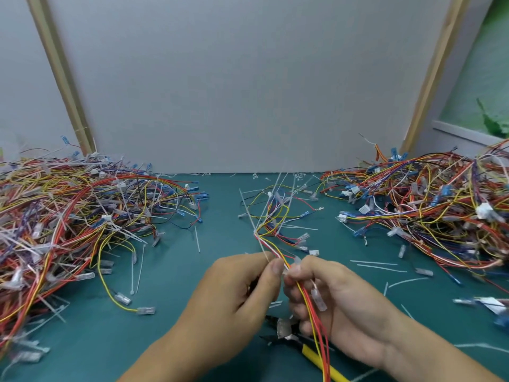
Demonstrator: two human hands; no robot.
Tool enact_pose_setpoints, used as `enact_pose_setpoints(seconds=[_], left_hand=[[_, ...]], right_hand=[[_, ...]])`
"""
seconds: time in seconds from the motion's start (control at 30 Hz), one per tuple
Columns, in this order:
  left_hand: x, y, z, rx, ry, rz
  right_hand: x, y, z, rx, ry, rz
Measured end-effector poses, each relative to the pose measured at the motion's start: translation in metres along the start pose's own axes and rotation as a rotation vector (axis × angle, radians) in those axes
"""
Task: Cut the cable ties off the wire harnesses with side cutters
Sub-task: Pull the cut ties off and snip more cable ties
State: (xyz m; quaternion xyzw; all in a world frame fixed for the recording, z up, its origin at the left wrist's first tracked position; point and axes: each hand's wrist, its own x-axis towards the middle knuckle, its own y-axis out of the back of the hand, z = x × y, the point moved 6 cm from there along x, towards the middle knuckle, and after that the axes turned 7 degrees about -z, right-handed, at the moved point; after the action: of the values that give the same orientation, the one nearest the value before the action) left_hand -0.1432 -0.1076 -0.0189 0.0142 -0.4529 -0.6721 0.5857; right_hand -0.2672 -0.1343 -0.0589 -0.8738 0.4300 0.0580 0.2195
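Note:
A wire harness [278, 224] of red, yellow and white wires rises from between my hands in the middle of the view, with long white cable ties [249, 213] sticking up from it. My left hand [237, 293] pinches the harness near a tie between thumb and fingers. Just right of it, my right hand [330, 299] grips the same bundle, whose red and yellow wires trail down past the palm. The side cutters [294, 333], with yellow handles, lie on the green mat below and between my hands, partly hidden by them.
A large heap of tied harnesses [71, 216] covers the mat's left side. A second heap of harnesses [429, 205] fills the right. Cut tie pieces [377, 264] and loose terminals lie scattered on the green mat [165, 326]. A grey board stands behind.

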Motion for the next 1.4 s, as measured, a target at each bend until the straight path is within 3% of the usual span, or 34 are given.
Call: enact_pose_setpoints(seconds=[0.4,0.53,0.63,0.73,0.87,0.97,1.1,1.4], left_hand=[[-0.002,0.001,0.013,-0.119,-0.042,0.103],[0.0,-0.002,0.009,-0.147,-0.021,0.066],[0.002,-0.001,0.007,-0.207,-0.015,-0.054],[0.007,0.009,-0.01,-0.432,0.146,-0.057],[0.002,0.004,-0.058,-0.809,0.638,0.168],[-0.006,-0.012,-0.072,-1.095,0.86,0.144],[-0.001,-0.021,-0.063,-1.415,0.856,0.078],[0.005,-0.006,-0.058,-1.532,0.733,0.059]], right_hand=[[0.005,-0.001,-0.003,-0.008,0.074,-0.027],[0.004,-0.001,-0.001,-0.024,0.094,-0.063],[0.003,0.001,-0.001,-0.044,0.095,-0.06],[0.003,0.0,-0.002,-0.056,0.101,-0.087],[0.002,-0.011,0.0,0.011,0.083,-0.216],[0.001,-0.022,0.001,0.048,0.08,-0.317],[-0.001,-0.035,0.005,0.06,0.057,-0.459],[-0.003,-0.038,0.01,0.035,-0.017,-0.507]])
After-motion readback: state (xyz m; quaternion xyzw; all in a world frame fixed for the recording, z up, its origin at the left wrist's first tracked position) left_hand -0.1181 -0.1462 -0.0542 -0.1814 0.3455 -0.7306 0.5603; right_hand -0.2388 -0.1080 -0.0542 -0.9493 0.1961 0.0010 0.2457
